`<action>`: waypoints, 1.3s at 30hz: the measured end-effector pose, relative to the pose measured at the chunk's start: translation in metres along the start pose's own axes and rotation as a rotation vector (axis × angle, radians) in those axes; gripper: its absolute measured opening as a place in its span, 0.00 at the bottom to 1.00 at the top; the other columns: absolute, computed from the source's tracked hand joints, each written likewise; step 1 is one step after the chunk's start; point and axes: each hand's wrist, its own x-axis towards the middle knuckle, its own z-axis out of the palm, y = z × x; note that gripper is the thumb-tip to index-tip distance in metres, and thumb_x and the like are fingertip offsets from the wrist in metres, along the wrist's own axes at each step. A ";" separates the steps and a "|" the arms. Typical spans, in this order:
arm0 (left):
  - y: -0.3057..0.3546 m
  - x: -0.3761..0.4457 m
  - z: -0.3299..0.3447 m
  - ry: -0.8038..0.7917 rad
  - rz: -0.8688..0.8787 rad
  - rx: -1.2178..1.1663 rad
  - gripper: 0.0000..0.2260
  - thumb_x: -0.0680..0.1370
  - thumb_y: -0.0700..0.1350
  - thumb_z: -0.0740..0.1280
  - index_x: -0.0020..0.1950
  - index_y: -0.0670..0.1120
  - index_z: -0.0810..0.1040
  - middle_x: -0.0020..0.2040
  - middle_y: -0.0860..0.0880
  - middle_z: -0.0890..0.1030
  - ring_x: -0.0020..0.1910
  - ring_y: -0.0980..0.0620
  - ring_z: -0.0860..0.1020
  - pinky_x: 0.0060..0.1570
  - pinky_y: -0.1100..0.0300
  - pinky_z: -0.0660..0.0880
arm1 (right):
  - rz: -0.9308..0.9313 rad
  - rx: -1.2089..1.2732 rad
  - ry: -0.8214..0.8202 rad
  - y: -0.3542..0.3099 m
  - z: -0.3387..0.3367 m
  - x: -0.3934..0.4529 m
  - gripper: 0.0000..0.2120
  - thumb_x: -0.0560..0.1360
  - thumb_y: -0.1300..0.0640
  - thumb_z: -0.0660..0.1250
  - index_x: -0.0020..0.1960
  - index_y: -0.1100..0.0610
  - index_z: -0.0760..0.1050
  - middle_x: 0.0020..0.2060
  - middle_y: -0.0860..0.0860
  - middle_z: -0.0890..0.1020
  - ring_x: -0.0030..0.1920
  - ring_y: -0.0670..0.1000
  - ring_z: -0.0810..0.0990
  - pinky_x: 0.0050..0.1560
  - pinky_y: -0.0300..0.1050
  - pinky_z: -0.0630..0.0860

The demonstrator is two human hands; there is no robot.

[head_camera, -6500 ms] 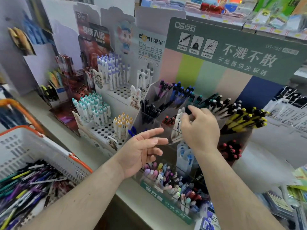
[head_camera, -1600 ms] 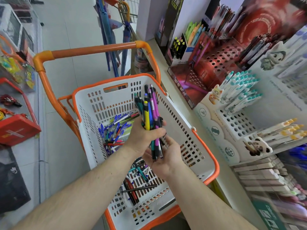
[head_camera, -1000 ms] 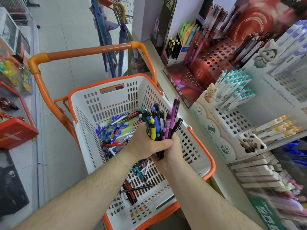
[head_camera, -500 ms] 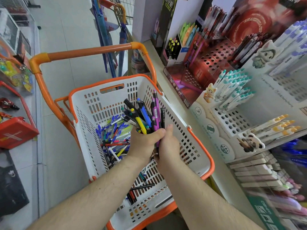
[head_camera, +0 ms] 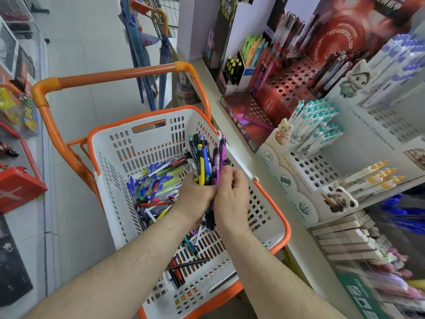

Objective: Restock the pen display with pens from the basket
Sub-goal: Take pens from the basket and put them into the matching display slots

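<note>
- Gathering step: left hand [head_camera: 195,194] and right hand [head_camera: 232,199] curled round pen bundle [head_camera: 208,162], above basket [head_camera: 279,223].
- Next (a guess): carrying it, fingers tight, to the display.

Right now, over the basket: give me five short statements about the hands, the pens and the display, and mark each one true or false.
1. Both hands, left hand and right hand, hold one bunch of pens. True.
2. The bunch is held above the white basket. True.
3. The basket is empty of pens. False: loose pens lie on its bottom.
4. The basket's handle is blue. False: it is orange.
5. Teal-capped white pens stand in the white display rack to the right. True.
</note>
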 end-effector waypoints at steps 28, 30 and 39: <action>0.001 -0.035 0.117 -0.616 -0.267 -0.329 0.09 0.58 0.43 0.74 0.36 0.48 0.85 0.34 0.49 0.81 0.33 0.50 0.81 0.38 0.55 0.81 | 0.177 0.612 0.720 -0.032 -0.212 -0.008 0.06 0.81 0.61 0.65 0.57 0.57 0.74 0.32 0.47 0.81 0.30 0.45 0.81 0.34 0.39 0.80; -0.001 -0.044 0.137 -0.630 -0.268 -0.311 0.06 0.59 0.42 0.72 0.35 0.48 0.85 0.33 0.48 0.81 0.32 0.50 0.80 0.37 0.56 0.81 | 0.214 0.638 0.734 -0.030 -0.227 -0.015 0.05 0.81 0.61 0.66 0.56 0.56 0.75 0.36 0.49 0.82 0.31 0.45 0.81 0.36 0.41 0.81; -0.007 -0.079 0.220 -0.766 -0.257 -0.486 0.19 0.54 0.47 0.83 0.39 0.44 0.82 0.33 0.46 0.77 0.33 0.47 0.79 0.39 0.55 0.80 | 0.393 0.868 0.691 -0.024 -0.306 -0.040 0.05 0.81 0.61 0.64 0.57 0.58 0.76 0.46 0.58 0.84 0.39 0.51 0.84 0.36 0.44 0.78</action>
